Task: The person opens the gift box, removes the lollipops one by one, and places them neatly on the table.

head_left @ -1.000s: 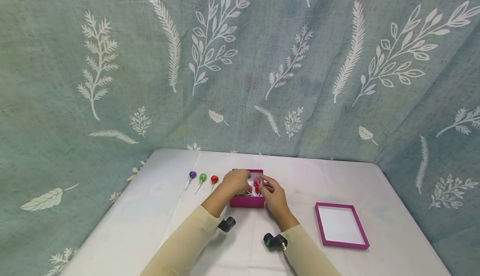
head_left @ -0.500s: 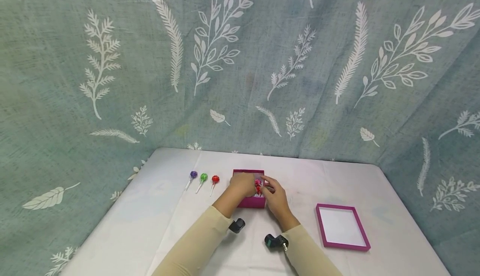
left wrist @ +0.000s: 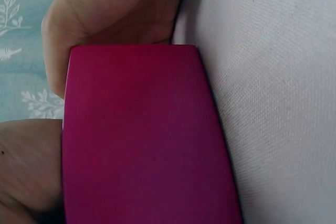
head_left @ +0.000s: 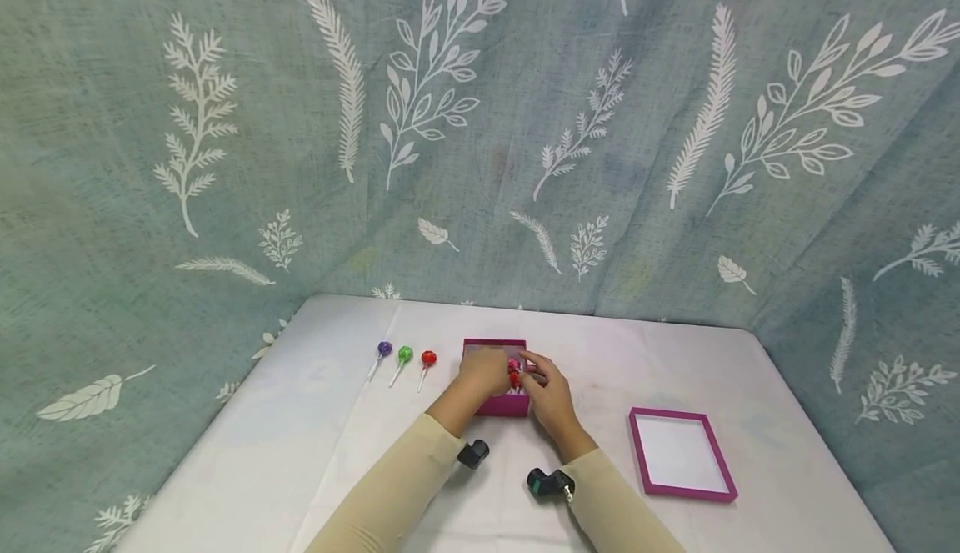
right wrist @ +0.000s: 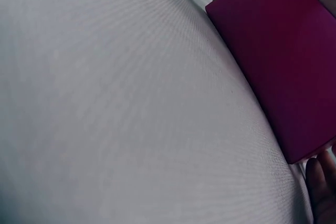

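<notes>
A magenta box [head_left: 504,405] with a white inside stands on the table. Pink and red wrapped candies [head_left: 514,374], likely lollipops, show in its right part. My left hand [head_left: 486,371] reaches down into the box's left part; its fingers are hidden there, as is anything they hold. At the right wall, my right hand [head_left: 551,394] grips the box, fingers toward the back and thumb nearer the front. The box's plain magenta front [left wrist: 142,129] fills the left wrist view, the left hand [left wrist: 29,163] over its rim. Fingertips of the right hand [right wrist: 320,187] touch the box's side in the right wrist view.
Left of the box lie a purple lollipop [head_left: 385,349], a green lollipop [head_left: 405,354] and a red lollipop [head_left: 428,358] in a row, sticks toward me. A magenta-edged lid [head_left: 682,453] lies inside-up at the right. Patterned cloth [head_left: 480,161] hangs behind the table.
My left hand has moved right and deeper into the box, its fingers passing out of sight; over the last half second it stays there. The right hand keeps its place at the box.
</notes>
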The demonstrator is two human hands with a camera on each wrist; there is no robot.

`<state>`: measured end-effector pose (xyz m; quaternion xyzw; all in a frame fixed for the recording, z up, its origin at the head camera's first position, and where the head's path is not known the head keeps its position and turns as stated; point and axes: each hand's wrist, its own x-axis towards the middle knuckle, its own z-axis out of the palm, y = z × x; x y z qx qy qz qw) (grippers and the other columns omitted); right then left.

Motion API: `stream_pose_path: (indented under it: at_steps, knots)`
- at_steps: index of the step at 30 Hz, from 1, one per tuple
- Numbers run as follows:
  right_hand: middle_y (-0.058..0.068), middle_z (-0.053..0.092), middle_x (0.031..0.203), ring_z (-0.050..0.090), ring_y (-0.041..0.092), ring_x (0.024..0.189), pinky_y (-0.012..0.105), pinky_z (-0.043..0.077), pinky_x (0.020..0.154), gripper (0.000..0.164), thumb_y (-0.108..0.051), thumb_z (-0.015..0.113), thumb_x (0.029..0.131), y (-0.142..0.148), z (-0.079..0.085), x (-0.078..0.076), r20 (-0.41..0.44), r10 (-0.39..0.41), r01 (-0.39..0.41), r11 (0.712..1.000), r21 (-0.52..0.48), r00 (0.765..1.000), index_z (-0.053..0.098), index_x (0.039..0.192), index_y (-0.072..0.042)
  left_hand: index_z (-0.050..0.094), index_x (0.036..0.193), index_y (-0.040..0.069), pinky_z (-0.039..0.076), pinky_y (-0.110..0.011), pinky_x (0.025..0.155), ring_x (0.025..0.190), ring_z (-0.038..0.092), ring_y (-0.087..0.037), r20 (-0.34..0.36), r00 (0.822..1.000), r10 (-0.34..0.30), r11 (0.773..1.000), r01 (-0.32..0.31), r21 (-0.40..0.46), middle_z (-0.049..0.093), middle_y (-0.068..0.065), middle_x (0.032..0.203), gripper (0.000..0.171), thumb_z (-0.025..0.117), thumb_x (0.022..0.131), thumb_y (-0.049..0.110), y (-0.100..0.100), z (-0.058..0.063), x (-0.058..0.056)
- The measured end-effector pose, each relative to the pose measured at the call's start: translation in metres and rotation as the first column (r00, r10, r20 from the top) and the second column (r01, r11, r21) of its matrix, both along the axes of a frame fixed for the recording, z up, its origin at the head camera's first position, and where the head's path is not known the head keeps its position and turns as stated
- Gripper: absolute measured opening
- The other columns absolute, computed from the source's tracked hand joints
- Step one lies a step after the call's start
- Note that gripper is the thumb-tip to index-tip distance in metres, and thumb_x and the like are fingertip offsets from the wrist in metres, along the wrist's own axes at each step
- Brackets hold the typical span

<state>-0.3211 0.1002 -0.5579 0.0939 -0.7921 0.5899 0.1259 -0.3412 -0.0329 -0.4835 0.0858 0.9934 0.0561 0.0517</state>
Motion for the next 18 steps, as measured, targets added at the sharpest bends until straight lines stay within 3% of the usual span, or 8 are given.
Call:
stream_pose_path:
  at_steps: [3,9,13,18]
  knots:
    - [0.0,0.057,0.131,0.058,0.023,0.113,0.044,0.048,0.093,0.04,-0.011,0.06,0.091,0.0,0.002,-0.002,-0.007,0.0,0.0,1.0,0.002,1.0,0.063,0.13,-0.02,0.072,0.106,0.005,0.053,-0.044,0.08,0.088,0.063,-0.025,0.006,1.0,0.013,0.999,-0.013,0.038,0.069,-0.01,0.103,0.034,0.075,0.08,0.027,-0.001,0.001,-0.003]
    - [0.001,0.057,0.131,0.058,0.024,0.112,0.045,0.047,0.093,0.04,-0.011,0.061,0.091,-0.004,0.005,-0.004,-0.019,0.013,-0.013,1.0,-0.005,1.0,0.063,0.13,-0.017,0.071,0.109,0.001,0.05,-0.047,0.086,0.096,0.062,-0.031,-0.05,0.997,0.056,0.99,-0.049,0.132,0.063,-0.016,0.107,0.047,0.075,0.079,0.038,-0.005,-0.002,-0.007]
    - [0.003,0.056,0.132,0.058,0.025,0.113,0.046,0.047,0.094,0.041,-0.012,0.06,0.092,-0.006,0.002,-0.003,-0.007,0.037,-0.037,0.999,0.009,0.999,0.06,0.133,-0.015,0.07,0.109,0.002,0.05,-0.047,0.084,0.094,0.062,-0.029,-0.09,0.993,0.072,0.983,-0.055,0.175,0.064,-0.014,0.104,0.045,0.076,0.078,0.035,-0.007,-0.009,-0.007]
    - [0.0,0.056,0.132,0.057,0.024,0.114,0.047,0.045,0.096,0.042,-0.013,0.058,0.091,-0.005,0.003,0.0,0.025,0.015,-0.015,1.0,0.019,1.0,0.061,0.132,-0.02,0.069,0.105,0.004,0.052,-0.043,0.078,0.084,0.062,-0.025,-0.17,0.984,0.054,0.973,-0.014,0.228,0.065,-0.009,0.092,0.032,0.076,0.079,0.022,-0.006,-0.011,-0.006]
